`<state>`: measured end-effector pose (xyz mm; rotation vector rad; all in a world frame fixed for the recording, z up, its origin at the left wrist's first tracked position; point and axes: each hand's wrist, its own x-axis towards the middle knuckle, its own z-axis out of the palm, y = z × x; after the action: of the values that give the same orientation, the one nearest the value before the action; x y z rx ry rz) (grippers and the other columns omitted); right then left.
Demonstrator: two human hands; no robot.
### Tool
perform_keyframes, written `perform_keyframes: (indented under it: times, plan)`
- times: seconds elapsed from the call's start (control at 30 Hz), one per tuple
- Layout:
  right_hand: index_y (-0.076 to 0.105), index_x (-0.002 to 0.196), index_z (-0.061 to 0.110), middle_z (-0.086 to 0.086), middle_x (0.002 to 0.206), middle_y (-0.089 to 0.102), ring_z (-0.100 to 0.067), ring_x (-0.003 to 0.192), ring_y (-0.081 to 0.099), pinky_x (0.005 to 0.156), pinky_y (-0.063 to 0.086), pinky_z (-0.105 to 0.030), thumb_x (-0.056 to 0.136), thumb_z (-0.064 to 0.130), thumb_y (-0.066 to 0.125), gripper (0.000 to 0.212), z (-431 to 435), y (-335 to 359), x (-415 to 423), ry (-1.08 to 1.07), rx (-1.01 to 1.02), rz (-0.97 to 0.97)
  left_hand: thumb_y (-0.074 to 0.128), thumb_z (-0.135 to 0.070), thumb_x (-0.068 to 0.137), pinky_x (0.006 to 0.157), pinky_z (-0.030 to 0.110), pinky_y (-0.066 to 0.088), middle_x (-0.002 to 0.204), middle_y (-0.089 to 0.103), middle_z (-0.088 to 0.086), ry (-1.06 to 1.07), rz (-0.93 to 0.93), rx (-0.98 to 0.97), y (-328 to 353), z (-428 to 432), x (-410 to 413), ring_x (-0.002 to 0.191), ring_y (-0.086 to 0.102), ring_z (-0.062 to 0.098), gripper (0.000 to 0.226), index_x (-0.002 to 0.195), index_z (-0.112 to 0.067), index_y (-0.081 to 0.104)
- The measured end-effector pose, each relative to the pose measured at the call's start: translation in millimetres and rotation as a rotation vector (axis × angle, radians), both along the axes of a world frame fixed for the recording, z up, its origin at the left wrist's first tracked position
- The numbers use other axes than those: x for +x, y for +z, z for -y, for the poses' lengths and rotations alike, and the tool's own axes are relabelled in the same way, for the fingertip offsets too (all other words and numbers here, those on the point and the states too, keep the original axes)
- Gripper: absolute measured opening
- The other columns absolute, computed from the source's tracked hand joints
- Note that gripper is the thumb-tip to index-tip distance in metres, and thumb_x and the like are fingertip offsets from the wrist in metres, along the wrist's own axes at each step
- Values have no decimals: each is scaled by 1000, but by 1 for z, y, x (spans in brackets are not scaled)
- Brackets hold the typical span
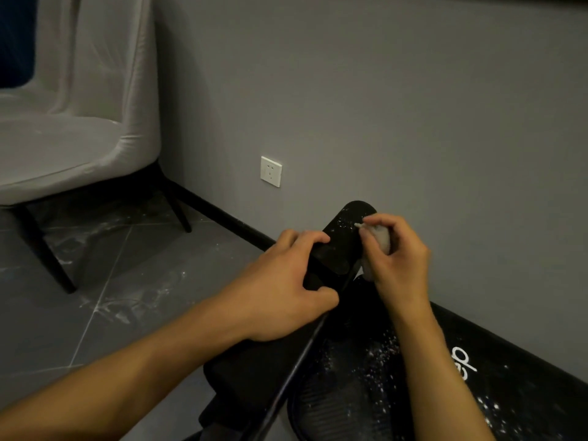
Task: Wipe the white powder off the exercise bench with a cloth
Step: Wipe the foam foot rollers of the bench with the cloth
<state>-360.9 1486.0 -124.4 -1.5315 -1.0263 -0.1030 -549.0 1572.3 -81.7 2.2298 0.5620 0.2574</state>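
Note:
A black exercise bench [525, 386] stands along the grey wall, with white powder specks scattered over it. Its raised black pad [345, 230] rises at the far end and carries a few specks near the top. My left hand [286, 281] grips the left edge of this pad, fingers curled over it and thumb below. My right hand [397, 259] holds a bunched white cloth [380, 238] and presses it against the pad's right edge. A black mesh part [343, 393] of the bench lies below, dusted with powder.
A grey upholstered chair [63, 148] on black legs stands at the left on the dark tiled floor [121, 281]. A white wall socket [270, 171] sits low on the wall [381, 106]. A black skirting board runs along the wall's foot.

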Motion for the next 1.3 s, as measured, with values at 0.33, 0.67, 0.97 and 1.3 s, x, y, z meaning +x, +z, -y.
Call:
perform_keyframes:
  times: [0.33,0.67,0.97,1.3]
  plan:
    - [68,98,26,14,96,67,-9,94,65,80,54,-30,91,11,70,16,0,17,-7,30,-127,252,50,-66,62,96,34,53,127,36,-19,5,10,12,-3,0,0,110,53,4,87,144,-47,28]
    - [65,90,36,17,93,67,-7,89,66,77,55,-32,90,9,68,27,2,21,-8,79,-170,202,51,-66,63,99,35,52,132,34,-19,8,9,-1,-6,-1,0,115,52,7,86,143,-48,27]
    - [61,87,35,-2,85,64,-24,86,61,64,51,-29,90,11,63,24,-59,52,29,-97,-469,208,52,-66,62,100,36,51,133,36,-17,22,-7,-12,-4,-1,0,116,52,8,88,145,-47,28]
    - [66,92,25,1,75,64,-19,68,62,61,53,-24,93,20,69,6,-35,54,19,-71,-434,174,50,-67,61,102,37,50,134,36,-15,29,4,-22,-6,-1,0,119,51,11,87,144,-47,28]
